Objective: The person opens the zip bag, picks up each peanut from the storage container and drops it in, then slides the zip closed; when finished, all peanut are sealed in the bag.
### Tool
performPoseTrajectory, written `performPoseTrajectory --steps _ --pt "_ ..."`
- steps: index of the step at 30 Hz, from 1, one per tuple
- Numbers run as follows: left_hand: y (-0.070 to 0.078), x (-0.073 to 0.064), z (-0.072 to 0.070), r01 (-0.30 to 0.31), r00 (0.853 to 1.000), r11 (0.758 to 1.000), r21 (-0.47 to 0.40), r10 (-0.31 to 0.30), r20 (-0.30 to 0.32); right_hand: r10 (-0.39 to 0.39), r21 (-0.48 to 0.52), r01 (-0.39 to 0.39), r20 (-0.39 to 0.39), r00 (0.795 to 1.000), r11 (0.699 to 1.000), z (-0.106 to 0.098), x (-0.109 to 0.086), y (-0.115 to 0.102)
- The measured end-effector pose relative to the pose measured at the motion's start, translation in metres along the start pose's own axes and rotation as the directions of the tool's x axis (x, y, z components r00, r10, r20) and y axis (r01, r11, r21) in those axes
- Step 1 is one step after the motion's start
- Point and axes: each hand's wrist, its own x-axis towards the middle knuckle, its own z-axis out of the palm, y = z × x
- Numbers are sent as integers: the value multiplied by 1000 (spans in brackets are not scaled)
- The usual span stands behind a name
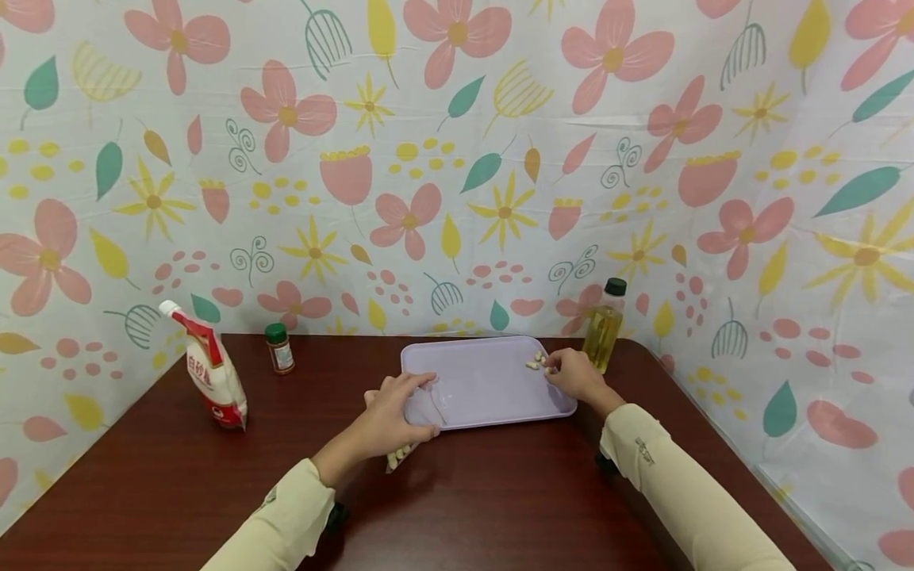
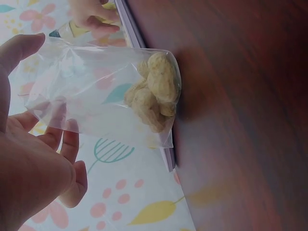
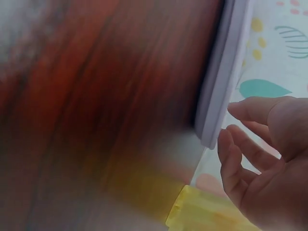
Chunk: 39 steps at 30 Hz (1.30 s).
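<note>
My left hand [image 1: 389, 416] grips a clear plastic bag [image 2: 91, 79], thumb on one side and fingers on the other. Several unshelled peanuts [image 2: 156, 89] are gathered at the bag's far end. The bag lies across the near left corner of a pale lilac tray [image 1: 485, 381]. At the tray's right end, my right hand [image 1: 577, 373] reaches over the rim, its fingertips beside several loose peanuts [image 1: 535, 362]. In the right wrist view its thumb and bent fingers stand slightly apart, and no peanut shows between them.
A bottle of yellow oil [image 1: 604, 325] with a dark cap stands just behind my right hand. At the left are a green-capped spice jar [image 1: 280, 349] and a red-and-white spouted pouch [image 1: 213, 373]. A flower-patterned cloth [image 1: 443, 159] hangs behind the dark wooden table [image 1: 500, 500].
</note>
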Motion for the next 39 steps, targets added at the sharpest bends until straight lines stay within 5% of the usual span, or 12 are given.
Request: performPoseTrajectory --steps 16,39 --pt "0 0 -1 -12 1000 1000 25 12 -8 15 -103 -7 77 997 995 3 14 5" --pt "-1 -2 1 -12 1000 1000 29 12 -9 -25 -110 35 88 996 993 7 5 4"
